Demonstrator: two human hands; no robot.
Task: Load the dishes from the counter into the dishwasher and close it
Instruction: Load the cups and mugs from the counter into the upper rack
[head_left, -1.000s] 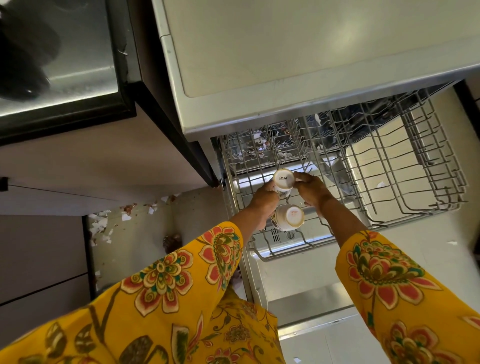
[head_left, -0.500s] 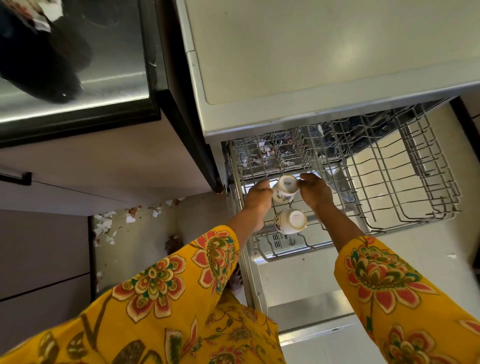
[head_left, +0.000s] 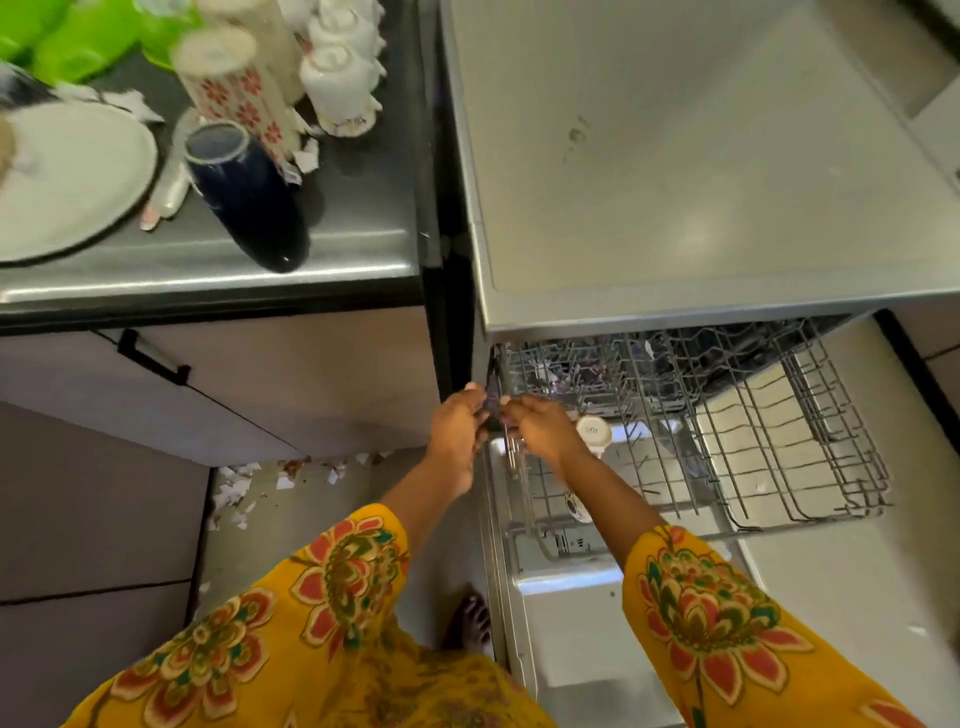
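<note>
Your stainless steel dishwasher (head_left: 701, 156) stands with its door down and its grey wire rack (head_left: 753, 441) pulled out. To its left the dark steel tabletop (head_left: 337, 249) carries a round white plate (head_left: 67, 176), a dark blue glass tumbler (head_left: 244, 197), a red-flowered white tumbler (head_left: 234, 83), white teapots (head_left: 337, 78) and green plastic ware (head_left: 78, 47). Torn paper scraps (head_left: 234, 488) litter the floor (head_left: 291, 525). 2 white cups (head_left: 594, 434) sit upturned in the rack's left part. Your left hand (head_left: 457, 426) and right hand (head_left: 543, 428) meet at the rack's left edge, fingers curled; whether they grip the wire I cannot tell.
</note>
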